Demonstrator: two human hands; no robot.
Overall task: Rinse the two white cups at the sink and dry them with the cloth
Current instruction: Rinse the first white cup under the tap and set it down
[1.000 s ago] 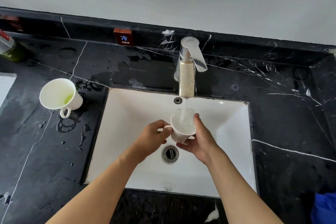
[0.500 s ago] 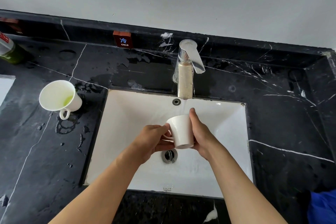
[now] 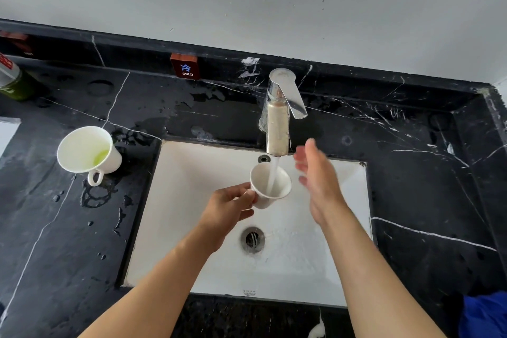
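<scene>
My left hand (image 3: 229, 207) grips a white cup (image 3: 267, 185) by its handle side, mouth up, under the tap (image 3: 279, 115). Water streams from the spout into the cup. To the right of the cup my right hand (image 3: 318, 180) hangs free with fingers spread, slightly blurred, not touching it. A second white cup (image 3: 87, 151) with greenish liquid inside stands on the wet black counter left of the white sink basin (image 3: 192, 200). A blue cloth (image 3: 485, 315) shows at the bottom right corner.
The drain (image 3: 252, 239) sits in the basin's middle. A small "COLD" sign (image 3: 186, 67) stands on the back ledge. A green bottle (image 3: 12, 79) is at the far left. Water drops and puddles cover the black marble counter (image 3: 425, 186).
The cup was tipped mouth-down half a second ago; now it is upright again under the stream. My right hand has let go of the cup and moved up to the right.
</scene>
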